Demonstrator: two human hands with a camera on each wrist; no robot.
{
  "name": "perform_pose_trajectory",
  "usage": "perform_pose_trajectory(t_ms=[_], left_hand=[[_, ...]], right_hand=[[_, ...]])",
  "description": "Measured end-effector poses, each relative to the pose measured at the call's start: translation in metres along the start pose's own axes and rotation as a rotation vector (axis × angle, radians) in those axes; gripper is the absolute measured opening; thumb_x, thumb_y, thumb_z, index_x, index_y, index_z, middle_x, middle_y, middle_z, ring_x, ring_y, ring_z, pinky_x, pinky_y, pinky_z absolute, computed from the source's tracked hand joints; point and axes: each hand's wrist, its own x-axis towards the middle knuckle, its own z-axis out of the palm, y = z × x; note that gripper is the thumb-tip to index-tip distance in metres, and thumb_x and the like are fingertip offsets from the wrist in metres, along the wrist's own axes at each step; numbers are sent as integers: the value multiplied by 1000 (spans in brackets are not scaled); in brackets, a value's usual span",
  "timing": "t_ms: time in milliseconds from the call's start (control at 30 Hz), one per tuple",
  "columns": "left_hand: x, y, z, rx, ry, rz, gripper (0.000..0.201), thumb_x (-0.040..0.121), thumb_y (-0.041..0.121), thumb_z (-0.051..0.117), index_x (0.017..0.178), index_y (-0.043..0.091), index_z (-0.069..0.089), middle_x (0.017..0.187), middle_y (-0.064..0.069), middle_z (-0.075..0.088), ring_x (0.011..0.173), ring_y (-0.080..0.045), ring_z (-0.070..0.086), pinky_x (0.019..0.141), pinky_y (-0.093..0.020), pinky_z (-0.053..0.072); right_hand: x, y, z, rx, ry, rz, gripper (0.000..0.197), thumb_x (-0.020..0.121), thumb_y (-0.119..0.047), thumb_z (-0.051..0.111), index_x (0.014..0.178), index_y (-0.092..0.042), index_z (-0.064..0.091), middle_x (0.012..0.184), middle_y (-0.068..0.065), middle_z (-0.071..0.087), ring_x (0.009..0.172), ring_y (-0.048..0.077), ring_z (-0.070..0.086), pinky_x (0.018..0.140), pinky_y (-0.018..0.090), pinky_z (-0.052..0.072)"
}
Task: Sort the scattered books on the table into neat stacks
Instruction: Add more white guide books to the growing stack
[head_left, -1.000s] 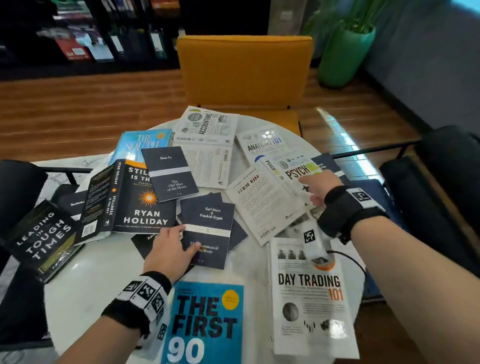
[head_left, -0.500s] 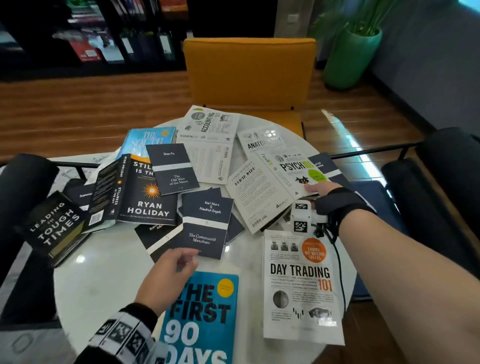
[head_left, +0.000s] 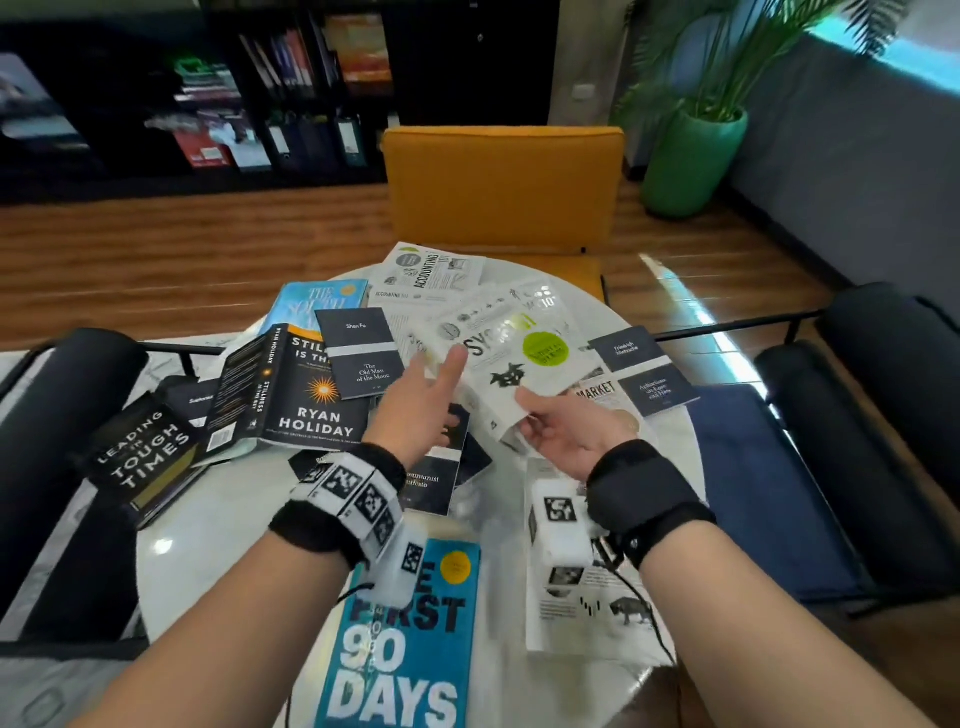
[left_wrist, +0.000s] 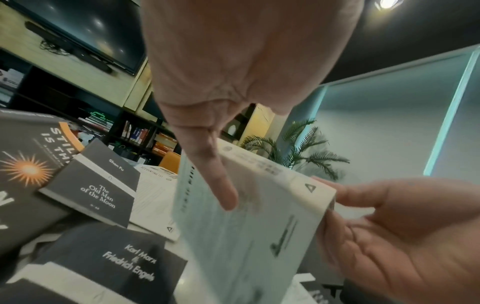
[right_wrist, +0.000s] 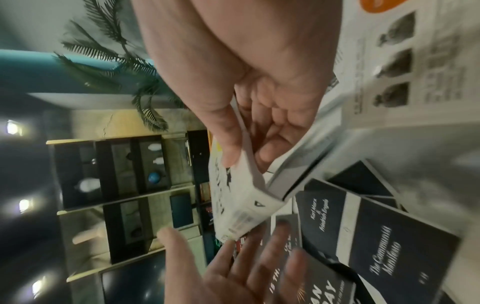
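Observation:
My right hand (head_left: 527, 418) grips a white "Psych 101" book (head_left: 511, 358) by its near corner, thumb on the cover and fingers underneath, holding it tilted above the table. In the right wrist view that corner (right_wrist: 241, 203) sits between thumb and fingers. My left hand (head_left: 426, 395) is open with straight fingers at the book's left edge; its thumb (left_wrist: 218, 181) lies against the book (left_wrist: 246, 236). Scattered below are "Stillness Is the Key" (head_left: 306, 410), "The Old Man of the Moon" (head_left: 363, 358), "The Communist Manifesto" (head_left: 431, 483), "The First 90 Days" (head_left: 410, 649) and "Day Trading 101" (head_left: 587, 613).
The round white table (head_left: 218, 525) also holds "Leading in Tough Times" (head_left: 140, 457) at its left edge, "Accounting 101" (head_left: 431, 273) at the back and a dark Nietzsche book (head_left: 644, 369) on the right. A yellow chair (head_left: 504, 192) stands behind, black chairs (head_left: 883, 415) at the sides.
My right hand has picked the Psych 101 book up off the pile and brought it toward the middle. My left hand has risen from beside the Communist Manifesto to the book's left edge.

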Motion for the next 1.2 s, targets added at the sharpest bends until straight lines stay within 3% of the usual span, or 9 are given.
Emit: perform_pose_trajectory(t_ms=[133,267,467,633,767,833,967,1067,1200], left_hand=[[1,-9,-6,-232,138,-78,130,63,70,76,157,20,2,133,0,57,102,-29,70,65,-41,63],[4,-31,-8,-336,224,-5,132,24,77,84,133,13,44,118,-1,70,104,-22,70,88,-50,58],[-27,-12,1,-386,272,96,66,75,22,84,125,7,43,118,-5,67,105,-23,68,90,-49,57],[-52,-19,25,-398,65,121,78,70,31,86,134,12,46,124,-2,68,106,-21,70,87,-49,59],[-78,-29,63,-375,-164,26,70,85,16,76,142,16,34,127,-5,65,103,-21,71,70,-37,63],[-81,-37,77,-274,-213,14,65,84,26,78,137,19,42,124,-3,68,101,-18,71,79,-41,62],[-75,-49,92,-17,-229,39,62,71,50,79,124,23,61,116,3,73,98,-18,72,87,-44,59],[-72,-50,96,106,-230,49,35,79,43,77,109,27,69,109,2,75,94,-18,72,84,-43,60],[-72,-53,103,275,-208,78,39,81,47,73,112,23,71,105,4,75,93,-18,71,83,-41,60]], right_hand=[[-25,23,6,-87,-107,-40,29,89,-2,65,116,-12,61,98,4,70,75,12,63,62,18,53],[-41,34,8,-165,-120,-84,50,85,-2,71,130,-8,53,115,10,71,89,22,66,77,27,55],[-76,26,2,-685,164,-233,52,71,-33,86,102,-15,48,85,-10,52,81,10,55,69,27,51],[-94,9,-31,-662,283,-325,86,71,-47,81,137,-18,33,131,2,48,117,19,50,94,34,43],[-107,18,-66,-769,157,-313,51,82,-40,74,125,-16,58,124,-2,67,108,15,65,101,36,48],[-106,32,-78,-753,195,-278,42,87,-26,71,125,-13,60,120,4,69,108,21,67,102,42,49],[-92,63,-99,-783,381,-188,54,77,-39,72,126,-22,58,127,11,60,116,28,58,105,42,46],[-90,75,-102,-875,500,-160,45,86,-37,64,129,-26,57,133,9,50,117,27,49,97,28,37],[-90,78,-105,-939,611,-158,41,89,-34,61,129,-25,55,135,14,43,127,33,34,103,33,32]])
